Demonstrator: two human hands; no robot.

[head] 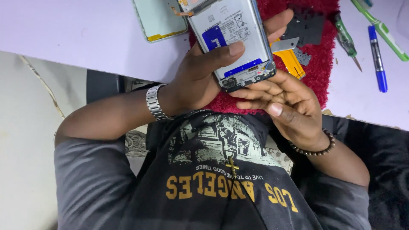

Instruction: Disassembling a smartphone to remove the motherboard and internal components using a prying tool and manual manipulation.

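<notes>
An opened phone [232, 38] with its back off shows a grey battery and a blue label. My left hand [196, 81], with a metal watch at the wrist, grips it from the left; the thumb lies across the battery and the fingertips show past the right edge. My right hand [289, 106], with a bead bracelet, has its curled fingers pressed against the phone's lower edge near the small board. The phone is held above a red mat [319, 64] on the white table [85, 38].
The phone's pale back cover [159, 19] lies on the table at the upper left. On the mat lie a yellow-handled knife [292, 59] and black plastic parts [304, 27]. A green screwdriver [346, 40], a blue pen [377, 59] and a green pen [383, 32] lie to the right.
</notes>
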